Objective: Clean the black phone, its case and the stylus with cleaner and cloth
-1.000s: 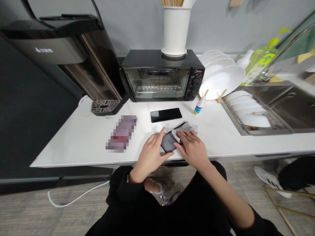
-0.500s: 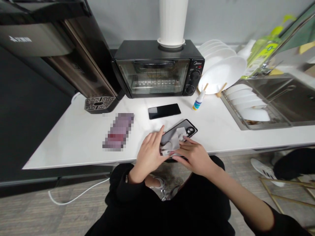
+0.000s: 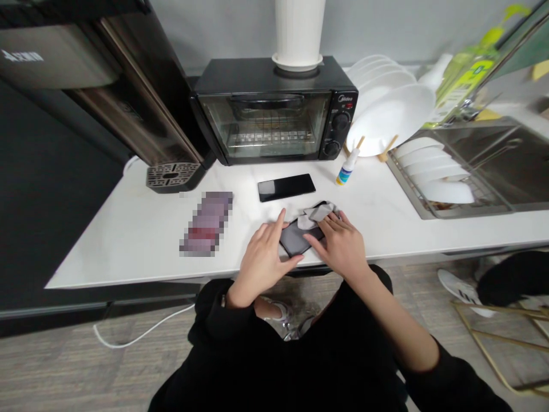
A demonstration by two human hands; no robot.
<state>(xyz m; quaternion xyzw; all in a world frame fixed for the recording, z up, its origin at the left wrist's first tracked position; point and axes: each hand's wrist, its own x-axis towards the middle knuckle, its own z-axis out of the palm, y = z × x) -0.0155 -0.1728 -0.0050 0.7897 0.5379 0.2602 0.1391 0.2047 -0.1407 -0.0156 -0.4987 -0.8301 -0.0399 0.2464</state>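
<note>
One left hand (image 3: 262, 256): spread around grey-backed phone (image 3: 294, 237)
Right hand (image 3: 343, 245): on grey cloth (image 3: 314, 217), pinch unclear
Counter edge (image 3: 141, 277): just nearer
Black phone (image 3: 289, 187): slim gap away

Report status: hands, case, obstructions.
Left hand at left end of case. Right hand on cloth, over case's right end. Phone beyond, apart; nothing blocking.

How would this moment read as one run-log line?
left hand: against left end of phone case | right hand: on grey cloth atop case | beyond case: black phone, small bottle
</note>
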